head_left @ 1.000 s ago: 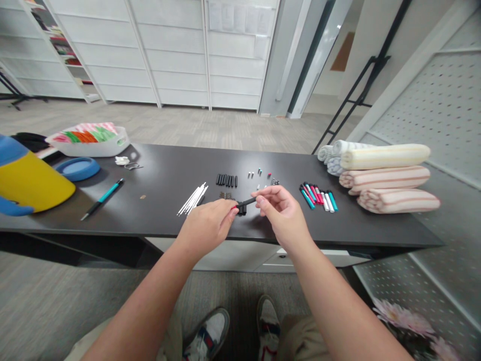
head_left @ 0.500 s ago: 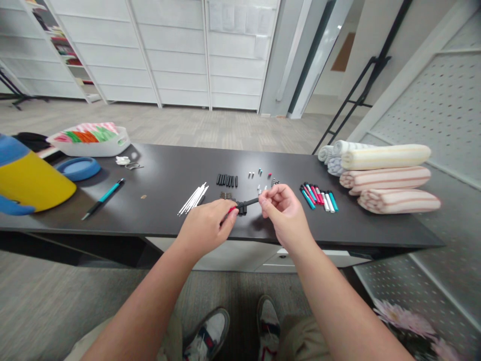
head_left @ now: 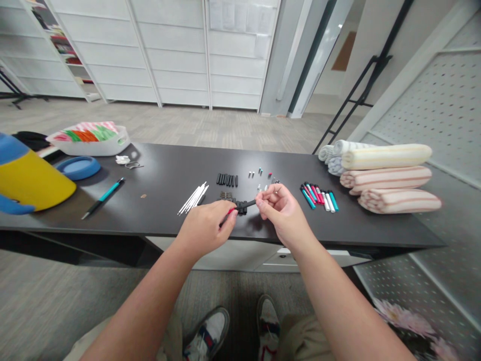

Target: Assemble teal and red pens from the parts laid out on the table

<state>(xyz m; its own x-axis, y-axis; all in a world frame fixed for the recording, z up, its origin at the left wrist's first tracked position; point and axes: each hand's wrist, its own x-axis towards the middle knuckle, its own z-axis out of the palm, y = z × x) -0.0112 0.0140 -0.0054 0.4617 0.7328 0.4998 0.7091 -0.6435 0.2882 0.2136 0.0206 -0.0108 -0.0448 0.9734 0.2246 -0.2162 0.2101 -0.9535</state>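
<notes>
Holding the pen [head_left: 246,204] just above the table [head_left: 158,180], your left hand [head_left: 206,226] pinches its red end and your right hand [head_left: 282,210] pinches the black end, fingers closed tight. Line both ends up straight and push gently, away from the small black parts [head_left: 227,179].

One head-worn view looks forward and down across the dark worktop [head_left: 158,175], close enough that left hand [head_left: 205,226] and right hand [head_left: 282,210] sit mid-frame, floor beyond
</notes>
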